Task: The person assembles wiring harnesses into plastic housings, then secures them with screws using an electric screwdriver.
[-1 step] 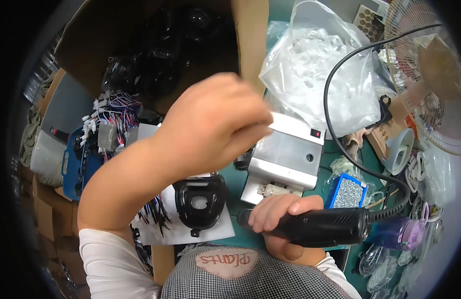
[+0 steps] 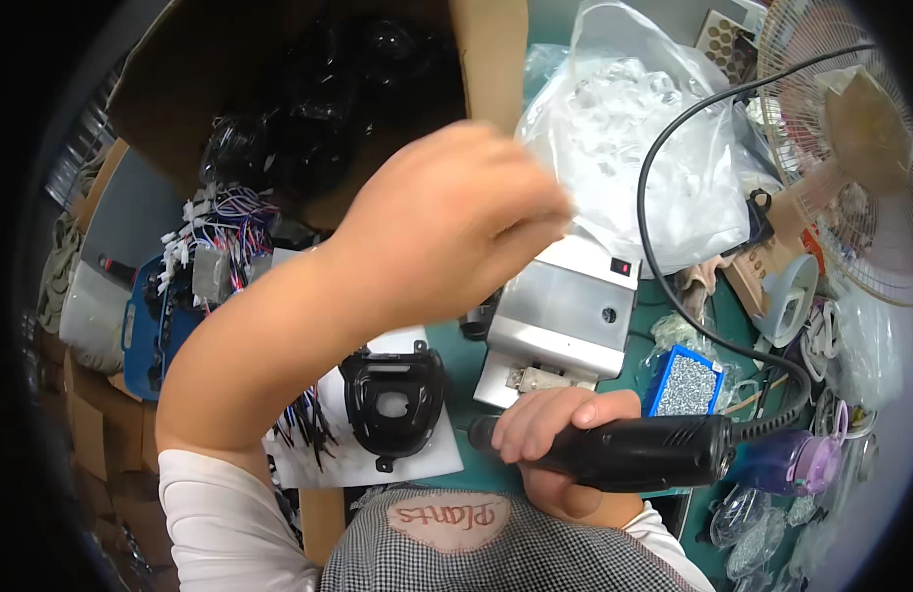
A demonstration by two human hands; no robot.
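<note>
My left hand is raised over the bench, its fingers closed in a pinch; whatever they hold, if anything, is hidden and blurred. In my right hand is a black electric screwdriver, lying nearly level with its tip end to the left and its cable end to the right. Beyond that hand stands a silver-white box-shaped device with a lit red switch, which looks like a screw feeder. Below my left forearm, a glossy black plastic housing rests on a white foam sheet.
A cardboard box of black parts stands at the back left, beside a bundle of wires. Behind the device sits a bag of clear parts. The black cable loops right, near a blue tray of screws, a purple bottle and a fan.
My left hand has moved a little up and to the right. My right hand and the electric screwdriver stay where they were.
</note>
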